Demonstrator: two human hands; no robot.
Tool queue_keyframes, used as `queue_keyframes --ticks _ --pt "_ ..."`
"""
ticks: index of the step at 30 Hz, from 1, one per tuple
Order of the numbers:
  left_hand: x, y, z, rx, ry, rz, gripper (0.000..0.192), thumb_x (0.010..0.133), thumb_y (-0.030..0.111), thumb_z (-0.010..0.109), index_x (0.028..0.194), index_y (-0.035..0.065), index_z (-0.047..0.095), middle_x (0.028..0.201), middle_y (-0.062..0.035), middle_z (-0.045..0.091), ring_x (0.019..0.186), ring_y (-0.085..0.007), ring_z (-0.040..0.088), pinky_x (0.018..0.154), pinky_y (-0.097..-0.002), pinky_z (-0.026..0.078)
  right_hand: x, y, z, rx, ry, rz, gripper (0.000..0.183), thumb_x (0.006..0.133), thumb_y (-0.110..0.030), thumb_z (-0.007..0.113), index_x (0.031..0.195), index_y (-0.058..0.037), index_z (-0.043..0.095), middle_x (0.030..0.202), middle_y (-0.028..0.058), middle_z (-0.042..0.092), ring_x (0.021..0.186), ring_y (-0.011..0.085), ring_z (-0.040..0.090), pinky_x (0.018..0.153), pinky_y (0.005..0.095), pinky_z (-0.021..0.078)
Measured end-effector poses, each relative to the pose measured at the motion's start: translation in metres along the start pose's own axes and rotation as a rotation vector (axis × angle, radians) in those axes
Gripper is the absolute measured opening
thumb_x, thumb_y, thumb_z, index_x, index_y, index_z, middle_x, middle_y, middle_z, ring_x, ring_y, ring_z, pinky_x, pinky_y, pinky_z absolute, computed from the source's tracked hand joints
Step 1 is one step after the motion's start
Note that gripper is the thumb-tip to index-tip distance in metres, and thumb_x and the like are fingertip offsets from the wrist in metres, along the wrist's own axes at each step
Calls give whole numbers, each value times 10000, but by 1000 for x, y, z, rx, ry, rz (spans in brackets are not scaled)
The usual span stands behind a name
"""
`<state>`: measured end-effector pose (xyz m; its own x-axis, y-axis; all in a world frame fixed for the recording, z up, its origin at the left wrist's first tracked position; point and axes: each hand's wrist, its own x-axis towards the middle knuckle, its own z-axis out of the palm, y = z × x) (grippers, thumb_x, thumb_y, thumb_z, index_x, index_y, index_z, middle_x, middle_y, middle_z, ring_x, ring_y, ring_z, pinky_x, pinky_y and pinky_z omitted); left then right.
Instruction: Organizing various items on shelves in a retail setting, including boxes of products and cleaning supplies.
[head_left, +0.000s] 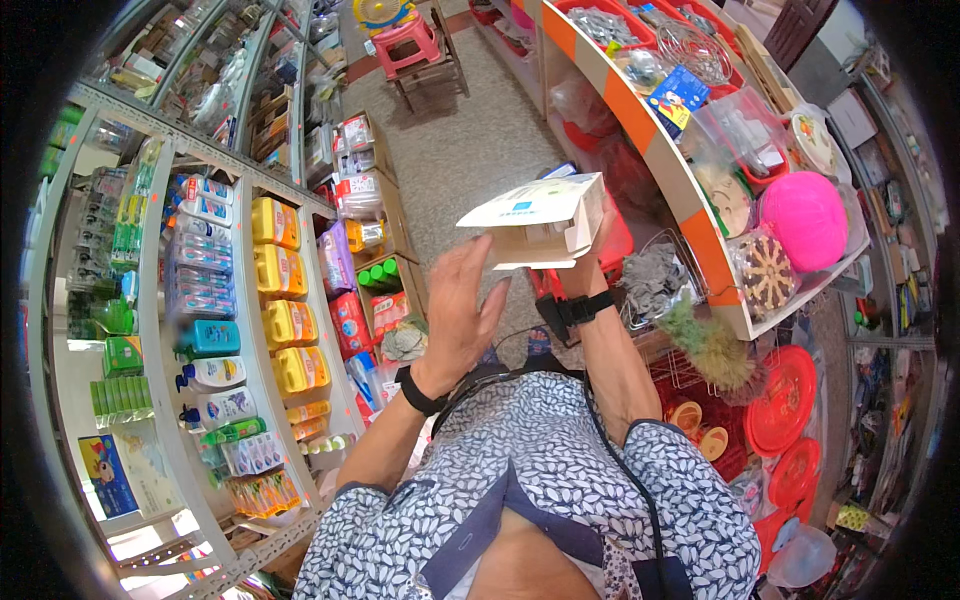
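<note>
My right hand (589, 262) holds an open-ended cardboard box (536, 206) in front of me, gripping its right side; part of that hand is hidden behind the box. The box is white outside with printing and brown inside, and its open end faces me. Just left of it is my left hand (465, 311), raised with the thumb apart from the fingers and nothing in it. Its fingertips are close to the box's left corner; whether they touch I cannot tell. Each wrist wears a black band.
Metal shelves (240, 315) on my left carry yellow jugs (281, 322), bottles and toothbrush packs. Cartons (397, 285) of goods stand beside them. On the right, an orange-edged counter (694, 225) holds red trays and a pink ball of yarn (802, 221). A pink stool (405, 49) stands up the aisle.
</note>
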<state>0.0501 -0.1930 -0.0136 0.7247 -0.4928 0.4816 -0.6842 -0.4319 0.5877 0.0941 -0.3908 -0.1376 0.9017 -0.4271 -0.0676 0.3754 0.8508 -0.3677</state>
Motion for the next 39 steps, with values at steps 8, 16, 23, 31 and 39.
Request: queue_keyframes --ticks 8,16,23,31,39 --pt "-5 -4 -8 177 -226 71 599 851 83 755 1393 -10 518 1279 -205 602 1150 -393 565 1011 -460 422 -4 13 11 181 220 103 704 943 -689 357 1282 -106 559 1141 104 643 1057 306 647 936 486 542" --pt "6 7 11 118 -349 161 618 872 31 727 1453 91 523 1282 -222 606 1132 -411 589 948 -478 473 -30 16 7 168 283 154 669 935 -688 421 1252 -121 580 1139 101 654 1063 311 650 959 477 533" --pt "5 9 15 81 -435 82 537 893 43 714 1407 79 562 1196 -204 655 1074 -387 622 878 -452 495 -35 7 -1 169 277 138 587 932 -650 476 1143 -119 613 1060 65 671 1001 242 667 909 432 548" --pt "9 25 3 -16 -457 41 435 901 26 699 1322 45 593 1093 -177 662 1086 -375 619 883 -430 511 -35 10 -26 244 244 156 681 935 -688 403 1231 -102 582 1065 89 665 1010 291 659 915 459 536" --pt "22 24 -25 -99 -315 118 223 895 -6 688 1118 -8 675 1034 -176 691 898 -331 695 764 -377 554 -40 -5 -37 76 134 39 693 967 -678 334 1193 -96 634 1110 105 693 1040 290 666 930 454 533"
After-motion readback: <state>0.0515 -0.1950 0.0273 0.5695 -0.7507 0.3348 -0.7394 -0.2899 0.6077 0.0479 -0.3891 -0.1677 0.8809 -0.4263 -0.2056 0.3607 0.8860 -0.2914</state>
